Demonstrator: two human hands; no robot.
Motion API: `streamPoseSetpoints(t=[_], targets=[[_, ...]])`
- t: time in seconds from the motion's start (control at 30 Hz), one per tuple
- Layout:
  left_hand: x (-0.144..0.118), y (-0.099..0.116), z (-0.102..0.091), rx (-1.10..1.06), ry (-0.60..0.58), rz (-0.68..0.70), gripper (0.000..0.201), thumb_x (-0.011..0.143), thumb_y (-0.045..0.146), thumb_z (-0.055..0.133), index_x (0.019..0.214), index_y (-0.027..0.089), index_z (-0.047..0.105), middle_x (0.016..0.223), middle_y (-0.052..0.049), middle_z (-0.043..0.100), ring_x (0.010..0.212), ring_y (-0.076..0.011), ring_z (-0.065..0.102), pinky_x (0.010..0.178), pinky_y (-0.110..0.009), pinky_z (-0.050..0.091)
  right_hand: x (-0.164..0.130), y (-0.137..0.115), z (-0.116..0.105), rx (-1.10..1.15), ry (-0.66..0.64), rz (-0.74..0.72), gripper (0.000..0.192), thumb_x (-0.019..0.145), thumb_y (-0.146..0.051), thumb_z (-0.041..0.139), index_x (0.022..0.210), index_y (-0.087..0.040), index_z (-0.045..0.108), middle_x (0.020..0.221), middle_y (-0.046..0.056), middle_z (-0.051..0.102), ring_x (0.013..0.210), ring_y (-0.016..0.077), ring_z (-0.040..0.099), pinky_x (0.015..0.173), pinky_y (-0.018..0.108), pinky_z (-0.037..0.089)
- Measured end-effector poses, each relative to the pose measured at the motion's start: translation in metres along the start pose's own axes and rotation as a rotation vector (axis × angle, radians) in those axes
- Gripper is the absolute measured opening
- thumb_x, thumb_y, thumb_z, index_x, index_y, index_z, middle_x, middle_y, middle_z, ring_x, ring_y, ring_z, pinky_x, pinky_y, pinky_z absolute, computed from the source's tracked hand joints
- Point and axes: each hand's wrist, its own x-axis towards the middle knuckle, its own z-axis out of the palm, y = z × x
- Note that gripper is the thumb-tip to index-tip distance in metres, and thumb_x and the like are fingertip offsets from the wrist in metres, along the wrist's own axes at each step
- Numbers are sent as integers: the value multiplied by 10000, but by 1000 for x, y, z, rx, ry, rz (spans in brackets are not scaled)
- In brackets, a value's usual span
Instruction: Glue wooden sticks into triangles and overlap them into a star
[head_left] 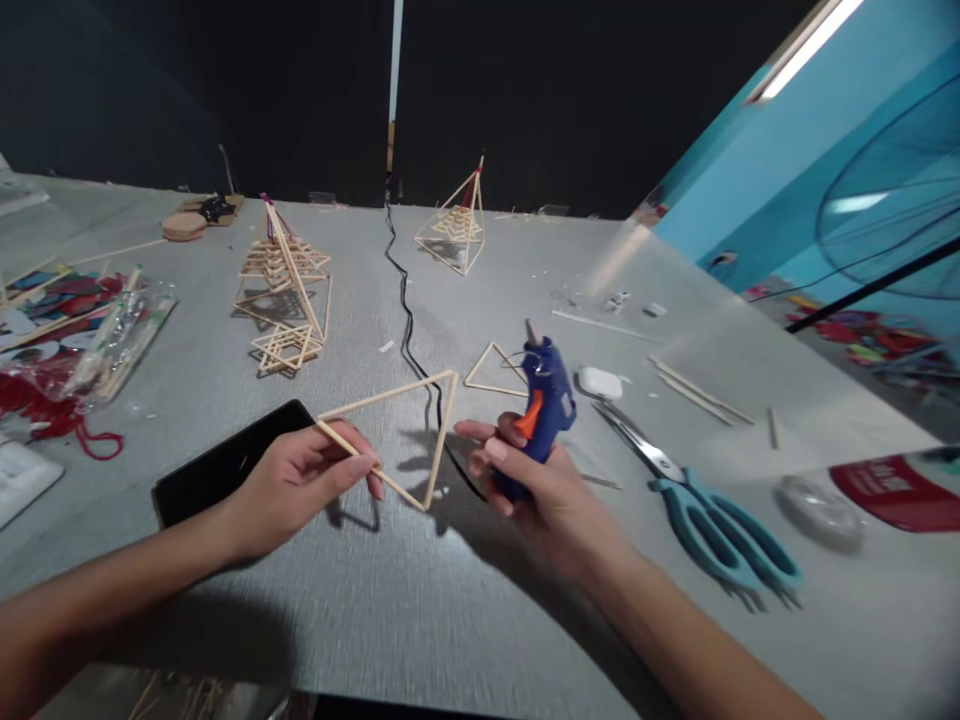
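My left hand [300, 480] pinches the stick triangle [397, 440] by one side, lifting it clear; just beside it, my right hand [525, 480] grips the glue gun [546, 400], nozzle up, away from the sticks.

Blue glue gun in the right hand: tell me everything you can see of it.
The blue plastic glue gun has an orange trigger and a pale glue stick protruding from its back. It is held nearly upright above the grey table, gripped around the handle by the right hand. A black cable runs behind it across the table. Its nozzle tip is hidden.
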Motion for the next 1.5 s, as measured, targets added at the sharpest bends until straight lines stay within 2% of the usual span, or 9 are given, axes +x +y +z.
streamPoseSetpoints(t=[0.1, 0.23, 0.47, 0.83, 1.0, 1.1, 1.17, 1.3, 1.5], targets=[[3, 1, 2, -19, -2, -59, 246, 1045, 393, 730, 968, 160, 723, 871, -48, 805, 788, -115, 724, 732, -198, 549, -2, 9, 4, -38, -58, 25, 518, 593, -446, 1032, 785, -217, 609, 1063, 99, 797, 642, 125, 593, 442, 242, 361], [5, 5, 7, -25, -18, -105, 260, 1014, 398, 749, 932, 155, 705, 806, -33, 786, 712, -110, 678, 669, -209, 517, -3, 16, 7, -66, -87, 59, 536, 568, -471, 1035, 798, -206, 629, 1018, 90, 806, 618, 113, 598, 436, 225, 370], [5, 5, 12, -28, -10, -143, 284, 992, 427, 751, 935, 157, 684, 789, -24, 768, 673, -105, 611, 629, -218, 481, -3, 20, 10, -54, -88, 63, 522, 589, -426, 1039, 770, -212, 599, 808, 3, 725, 599, 110, 619, 425, 209, 378], [4, 3, 12, -45, 11, -172, 306, 982, 454, 768, 948, 160, 692, 795, -26, 768, 671, -101, 586, 639, -222, 457, -4, 21, 11, -21, -70, 80, 577, 559, -408, 1064, 777, -215, 567, 799, -23, 709, 583, 102, 632, 415, 196, 373], [5, 2, 11, -65, 15, -178, 379, 980, 498, 764, 1126, 149, 733, 864, -50, 802, 713, -111, 611, 659, -223, 464, -5, 20, 13, -10, -62, 53, 554, 574, -404, 1051, 773, -216, 570, 781, -24, 689, 579, 94, 592, 419, 204, 355], [5, 2, 12, -112, -32, -238, 442, 952, 495, 802, 1224, 152, 739, 902, -47, 803, 740, -111, 635, 669, -213, 489, -6, 17, 14, -3, -42, 26, 551, 582, -418, 1042, 772, -221, 563, 768, -19, 680, 583, 94, 565, 431, 217, 348], [5, 0, 14, -157, -92, -319, 446, 919, 476, 846, 1209, 151, 752, 876, -31, 790, 673, -86, 595, 632, -199, 483, -7, 16, 15, -5, -30, 10, 554, 592, -435, 1034, 770, -223, 554, 772, -11, 680, 590, 98, 557, 446, 226, 351], [2, -5, 23, -214, -208, -428, 452, 900, 500, 871, 1151, 137, 774, 776, -15, 759, 491, -45, 461, 482, -181, 391, -8, 15, 17, -8, -23, -17, 540, 623, -446, 1016, 776, -228, 546, 822, -2, 690, 609, 102, 556, 467, 237, 354], [1, -12, 23, -365, -331, -517, 510, 897, 558, 875, 1181, 140, 806, 747, -26, 746, 412, -38, 455, 391, -175, 299, -10, 20, 18, -44, -34, -29, 509, 648, -434, 1010, 777, -225, 564, 857, 21, 723, 588, 102, 541, 456, 247, 347]])
